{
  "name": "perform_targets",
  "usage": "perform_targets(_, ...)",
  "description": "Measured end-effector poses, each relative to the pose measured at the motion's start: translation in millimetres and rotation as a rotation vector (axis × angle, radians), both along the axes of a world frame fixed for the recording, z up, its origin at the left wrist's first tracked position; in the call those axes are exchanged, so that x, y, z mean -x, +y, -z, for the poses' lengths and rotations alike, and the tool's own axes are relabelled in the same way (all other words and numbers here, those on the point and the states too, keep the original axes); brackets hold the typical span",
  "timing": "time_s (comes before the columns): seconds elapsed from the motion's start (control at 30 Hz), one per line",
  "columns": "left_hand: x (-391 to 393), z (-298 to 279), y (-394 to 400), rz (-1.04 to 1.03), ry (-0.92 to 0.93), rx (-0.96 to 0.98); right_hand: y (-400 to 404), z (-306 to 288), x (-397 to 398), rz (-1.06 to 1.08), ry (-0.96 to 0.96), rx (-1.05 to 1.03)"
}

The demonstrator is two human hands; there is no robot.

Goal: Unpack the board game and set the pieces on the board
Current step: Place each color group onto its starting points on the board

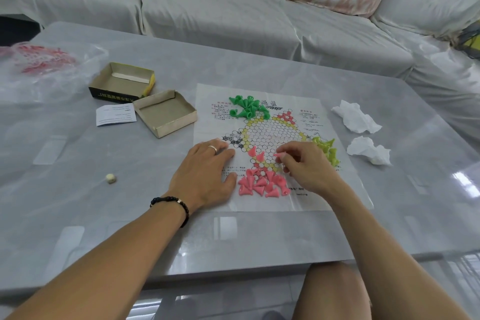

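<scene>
Table [259, 60] — grey, glossy, carrying all game parts. Board [293, 200]: paper sheet, spread flat near the front edge, printed with a ring of circles and coloured corners.

Box halves: tray [122, 83] and lid [166, 112], both open side up left of the board, apparently emptied; leaflet [115, 114] just beside them. Plastic bag [39, 65] at far left. Two crumpled tissues [355, 117] right of the board.

Left hand [205, 176]: palm down, fingers straight, pressing the board's left edge flat; nothing grasped.
Right hand [309, 166]: thumb and fingers pinching one pink piece [280, 155], held just above the circles near the red corner.

Pieces, by group:
- Pink pile [262, 184]: loose heap on the board's near edge, most lying on their sides. Two pink pieces [255, 153] apart from the heap on the circles; whether upright, cannot tell.
- Green pile [246, 106]: heap at the far left of the board, unsorted.
- Yellow-green pile [327, 149]: heap at the right edge, partly hidden behind the right hand, unsorted.

Die [111, 178]: on the table, well apart from the board.

Progress, judged: unpacking done, board laid, colours sorted into heaps. Placement barely begun — pink under way, green and yellow-green not yet started.
</scene>
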State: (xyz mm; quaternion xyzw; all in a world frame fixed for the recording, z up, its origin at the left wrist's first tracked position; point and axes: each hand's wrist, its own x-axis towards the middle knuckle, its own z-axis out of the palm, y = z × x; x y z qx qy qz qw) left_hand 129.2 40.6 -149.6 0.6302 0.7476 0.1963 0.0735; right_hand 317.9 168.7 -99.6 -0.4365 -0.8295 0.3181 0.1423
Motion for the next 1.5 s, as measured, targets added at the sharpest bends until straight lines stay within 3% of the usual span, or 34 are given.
perform_targets(0.33,-0.3,0.5,-0.3,-0.003,0.006,0.004,-0.5,5.8,-0.8,0.083,0.105,-0.087)
perform_targets(0.43,-0.4,0.6,-0.3,-0.005,0.007,0.003,2.3,7.7,-0.8,0.115,0.144,-0.031)
perform_targets(0.87,-0.1,1.7,1.1,-0.003,0.023,0.008,4.5,19.9,8.9,-0.011,-0.014,-0.077)
perform_targets(1.1,-0.5,1.5,0.7,-0.001,0.015,0.003,-0.1,13.0,-2.0,0.034,0.076,-0.063)
perform_targets(1.3,-1.2,0.0,0.4,-0.002,0.026,0.019,-11.3,16.5,-7.1,-0.072,-0.046,0.005)
perform_targets(1.5,-1.1,-0.4,0.3,-0.001,0.021,0.023,-14.4,2.7,-9.4,0.046,0.180,0.125)
